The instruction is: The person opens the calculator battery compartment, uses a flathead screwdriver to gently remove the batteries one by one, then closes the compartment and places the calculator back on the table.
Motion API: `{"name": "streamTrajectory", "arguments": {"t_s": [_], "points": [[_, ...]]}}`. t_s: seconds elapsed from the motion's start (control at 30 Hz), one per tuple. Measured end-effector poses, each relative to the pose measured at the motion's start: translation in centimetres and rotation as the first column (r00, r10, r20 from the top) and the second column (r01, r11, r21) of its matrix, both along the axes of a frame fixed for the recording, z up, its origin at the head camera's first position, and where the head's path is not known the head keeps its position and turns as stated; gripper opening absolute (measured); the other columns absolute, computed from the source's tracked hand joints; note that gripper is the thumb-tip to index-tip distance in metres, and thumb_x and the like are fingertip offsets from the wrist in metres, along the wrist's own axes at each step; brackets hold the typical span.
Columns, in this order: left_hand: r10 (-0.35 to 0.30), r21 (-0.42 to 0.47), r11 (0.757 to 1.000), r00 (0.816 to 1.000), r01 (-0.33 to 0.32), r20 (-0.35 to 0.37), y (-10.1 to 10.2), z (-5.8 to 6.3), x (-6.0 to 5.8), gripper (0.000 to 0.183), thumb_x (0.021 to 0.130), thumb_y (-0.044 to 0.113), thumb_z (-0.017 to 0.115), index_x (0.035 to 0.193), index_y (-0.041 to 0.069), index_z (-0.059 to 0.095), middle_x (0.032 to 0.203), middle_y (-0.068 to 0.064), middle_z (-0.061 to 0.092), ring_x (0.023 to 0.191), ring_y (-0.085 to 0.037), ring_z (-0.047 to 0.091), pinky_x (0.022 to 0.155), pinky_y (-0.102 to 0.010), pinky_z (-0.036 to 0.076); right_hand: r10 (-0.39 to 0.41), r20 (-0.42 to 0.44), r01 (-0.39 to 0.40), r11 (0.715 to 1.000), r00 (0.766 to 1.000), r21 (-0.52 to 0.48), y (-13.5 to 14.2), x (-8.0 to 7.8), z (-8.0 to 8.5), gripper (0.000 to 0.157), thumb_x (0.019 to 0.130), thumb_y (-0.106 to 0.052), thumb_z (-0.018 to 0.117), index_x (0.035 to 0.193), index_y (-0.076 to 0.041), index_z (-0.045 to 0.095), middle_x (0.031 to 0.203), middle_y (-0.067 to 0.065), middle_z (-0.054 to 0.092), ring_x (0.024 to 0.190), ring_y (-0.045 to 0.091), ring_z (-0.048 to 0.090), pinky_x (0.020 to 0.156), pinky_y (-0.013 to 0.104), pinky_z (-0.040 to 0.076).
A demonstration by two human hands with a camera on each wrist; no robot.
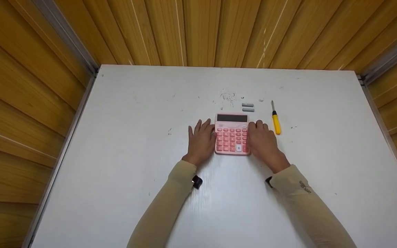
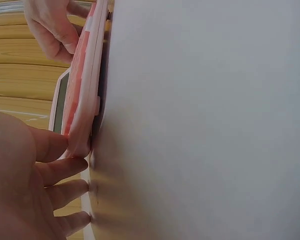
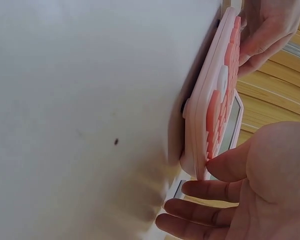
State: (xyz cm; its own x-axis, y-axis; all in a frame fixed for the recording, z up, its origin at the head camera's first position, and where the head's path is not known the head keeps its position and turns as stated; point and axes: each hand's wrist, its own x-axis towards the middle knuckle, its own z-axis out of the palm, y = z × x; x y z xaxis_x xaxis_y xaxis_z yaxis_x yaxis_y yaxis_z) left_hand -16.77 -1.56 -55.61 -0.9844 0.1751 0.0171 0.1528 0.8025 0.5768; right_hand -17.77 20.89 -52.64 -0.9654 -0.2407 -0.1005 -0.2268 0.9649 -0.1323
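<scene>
A pink calculator (image 1: 232, 136) lies face up on the white table, its dark screen at the far end. My left hand (image 1: 201, 142) holds its left edge, the thumb on the upper rim and the index finger at the side in the left wrist view. On the opposite edge, my right hand (image 1: 263, 143) grips with thumb and index finger, as the right wrist view shows. The other fingers of both hands reach down near the tabletop. The calculator's underside is hidden.
Two grey batteries (image 1: 248, 107) lie side by side just beyond the calculator. To the right of my right hand is a screwdriver (image 1: 276, 120) with a yellow handle, its tip pointing away. Wood-patterned walls (image 1: 202, 34) stand around the white table (image 1: 133, 113).
</scene>
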Motion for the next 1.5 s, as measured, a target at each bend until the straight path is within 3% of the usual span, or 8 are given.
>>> {"name": "streamTrajectory", "arguments": {"t_s": [0.47,0.77,1.1,1.3,1.5], "points": [[0.024,-0.004,1.000,1.000,-0.024,0.015,-1.3,-0.1,-1.9,0.043,0.115,0.029,0.043,0.151,0.010,0.058,0.169,-0.011,0.038,0.159,-0.035,0.024,0.125,-0.066,0.006,-0.033,0.030,0.034,0.999,0.999,-0.037,-1.6,-2.2,-0.2,0.039,0.110,-0.012,0.050,0.141,0.013,0.047,0.124,0.032,0.048,0.110,0.044,0.048,0.091,0.056,0.053],[0.041,-0.023,0.999,0.998,-0.040,0.044,-1.8,0.2,-2.7,0.044,0.115,0.031,0.044,0.154,0.013,0.057,0.169,-0.008,0.037,0.160,-0.034,0.022,0.125,-0.067,0.003,-0.048,0.010,0.048,0.998,0.999,-0.030,-2.0,-3.0,-0.6,0.041,0.112,-0.017,0.049,0.143,0.009,0.047,0.125,0.031,0.048,0.109,0.043,0.048,0.091,0.058,0.053],[0.065,-0.142,0.988,0.997,-0.058,0.042,-1.9,0.3,-3.3,0.046,0.116,0.036,0.042,0.155,0.017,0.056,0.170,-0.006,0.037,0.159,-0.032,0.026,0.123,-0.070,0.011,-0.055,-0.004,0.055,0.998,0.998,-0.038,-2.3,-3.4,-0.8,0.042,0.113,-0.021,0.049,0.145,0.007,0.047,0.131,0.032,0.047,0.113,0.044,0.049,0.092,0.060,0.055],[0.058,-0.161,0.986,0.997,-0.051,0.042,-2.1,0.5,-3.6,0.046,0.116,0.036,0.042,0.155,0.017,0.056,0.170,-0.008,0.037,0.158,-0.033,0.028,0.123,-0.070,0.014,-0.048,-0.020,0.047,0.998,0.999,-0.033,-2.4,-3.5,-0.8,0.044,0.112,-0.022,0.051,0.146,0.007,0.047,0.132,0.033,0.047,0.113,0.044,0.049,0.093,0.060,0.055],[0.038,-0.181,0.983,0.999,-0.038,-0.003,-2.5,0.5,-3.7,0.045,0.115,0.035,0.041,0.152,0.016,0.058,0.168,-0.011,0.040,0.156,-0.037,0.031,0.120,-0.073,0.018,-0.053,0.021,0.054,0.998,0.998,-0.024,-2.6,-3.8,-0.6,0.047,0.112,-0.023,0.054,0.148,0.005,0.045,0.137,0.033,0.044,0.118,0.045,0.047,0.098,0.062,0.053]]}}
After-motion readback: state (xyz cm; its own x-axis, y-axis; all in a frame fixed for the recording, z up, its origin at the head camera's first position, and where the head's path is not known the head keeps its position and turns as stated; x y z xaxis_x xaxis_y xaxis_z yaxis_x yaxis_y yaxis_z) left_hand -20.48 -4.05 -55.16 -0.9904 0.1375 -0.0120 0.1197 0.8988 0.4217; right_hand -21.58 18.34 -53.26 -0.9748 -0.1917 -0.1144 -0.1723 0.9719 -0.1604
